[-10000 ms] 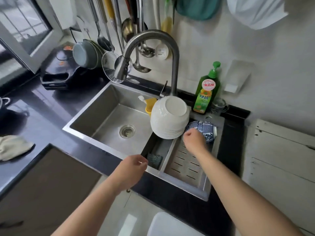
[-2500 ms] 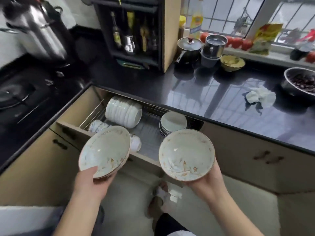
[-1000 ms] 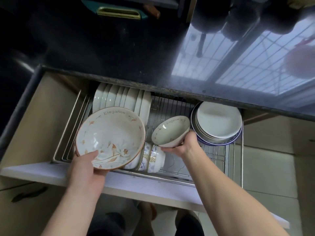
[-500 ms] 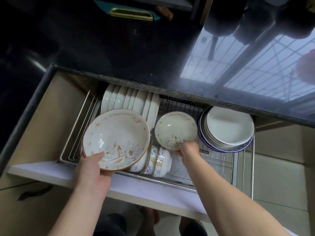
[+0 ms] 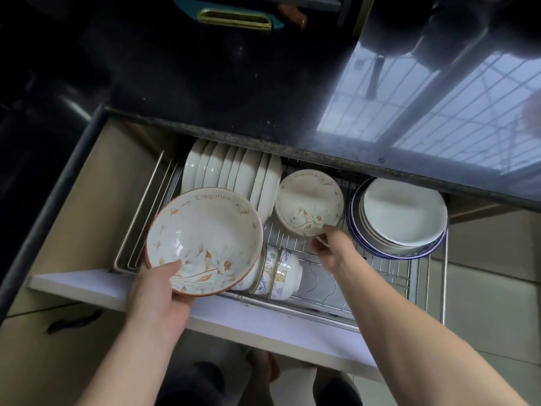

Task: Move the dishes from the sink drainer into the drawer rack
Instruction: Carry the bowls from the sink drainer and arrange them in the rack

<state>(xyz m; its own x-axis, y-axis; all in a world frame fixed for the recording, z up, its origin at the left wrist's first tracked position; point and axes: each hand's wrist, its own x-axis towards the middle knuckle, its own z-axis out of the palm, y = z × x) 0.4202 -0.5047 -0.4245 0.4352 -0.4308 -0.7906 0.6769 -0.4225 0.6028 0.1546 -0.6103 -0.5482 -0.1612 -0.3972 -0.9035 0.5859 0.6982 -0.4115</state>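
The drawer rack (image 5: pixel 380 268) is pulled out below the dark counter. My left hand (image 5: pixel 158 291) grips the near rim of a large floral bowl (image 5: pixel 205 241) marked "Elegance", held tilted above the rack's front left. A second floral bowl (image 5: pixel 308 200) of the same pattern leans in the middle of the rack, between a row of white dishes and a plate stack. My right hand (image 5: pixel 329 247) is at its lower rim with the fingers still on it.
White dishes (image 5: pixel 231 171) stand on edge at the back left. A stack of plates (image 5: pixel 404 212) lies at the right. Blue-and-gold patterned cups (image 5: pixel 278 273) lie on their sides at the front. The counter edge (image 5: pixel 292 148) overhangs the back of the drawer.
My right hand has set its floral bowl deeper into the rack's middle and slid down to its lower rim. The left hand's large bowl has stayed nearly still.
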